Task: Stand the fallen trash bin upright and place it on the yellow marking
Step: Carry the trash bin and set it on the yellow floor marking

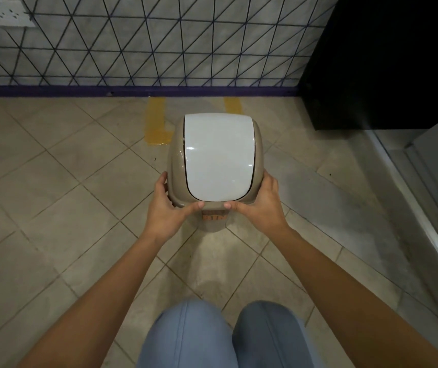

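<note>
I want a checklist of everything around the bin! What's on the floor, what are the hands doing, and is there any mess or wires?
Surface: beige tiled floor, bare apart from marks and the bin.
Job's things: trash bin upright, white lid closed, seen from above; yellow marking lies just beyond it, partly hidden, so placement cannot be judged.
Clutter: nothing seen.
Grippers: left hand and right hand grip the bin's near rim from each side.
Cables: nothing seen.
Surroundings: triangle-patterned wall with a socket, dark cabinet on the right, person's knees below.
</note>
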